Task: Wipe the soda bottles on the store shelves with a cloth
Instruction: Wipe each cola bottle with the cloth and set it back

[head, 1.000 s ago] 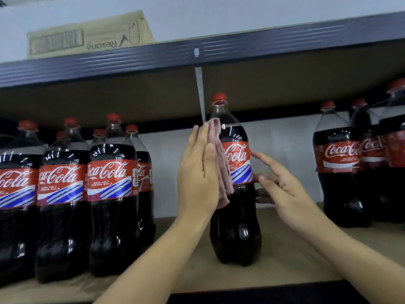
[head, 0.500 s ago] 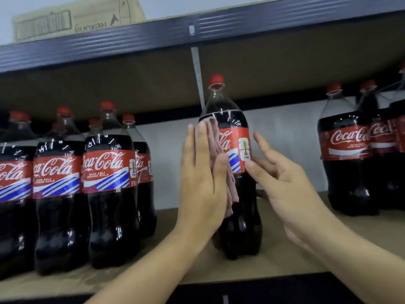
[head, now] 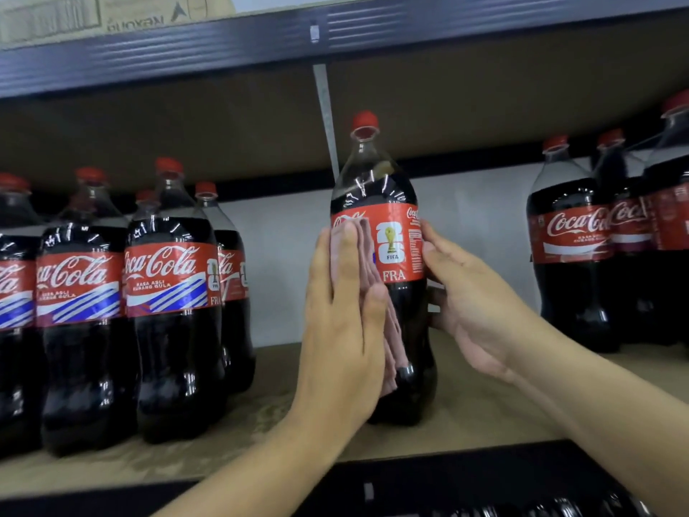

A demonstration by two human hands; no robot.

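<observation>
Hands Work a Lone Cola Bottle at the Shelf Front

Forearms reach up from the bottom of the view, nearest the camera. The left hand [head: 345, 315] lies flat, fingers straight and together, pressing a folded pink cloth [head: 376, 292] against the left side of the soda bottle [head: 380, 263], over the label edge and the dark waist below it. A flat palm spreads the cloth wide, which I judge suits a broad wiping stroke. The right hand [head: 477, 307] meets the bottle's opposite side, its fingers reaching round toward the back and the thumb near the label edge; it seems to brace or turn the bottle so it does not tip under the wiping pressure. The two hands are apart, with the bottle between them.

That bottle stands upright, alone, near the front of the brown shelf board [head: 484, 412], well apart from its neighbours, probably so both hands can get round it.

Farther back, the left group [head: 171, 292] shows about six red-capped bottles, though overlap makes the count unsure. The right group [head: 570, 236] shows three before the frame cuts it off. Overhead, one cardboard box [head: 112, 13] rests on the upper shelf [head: 335, 35].
</observation>
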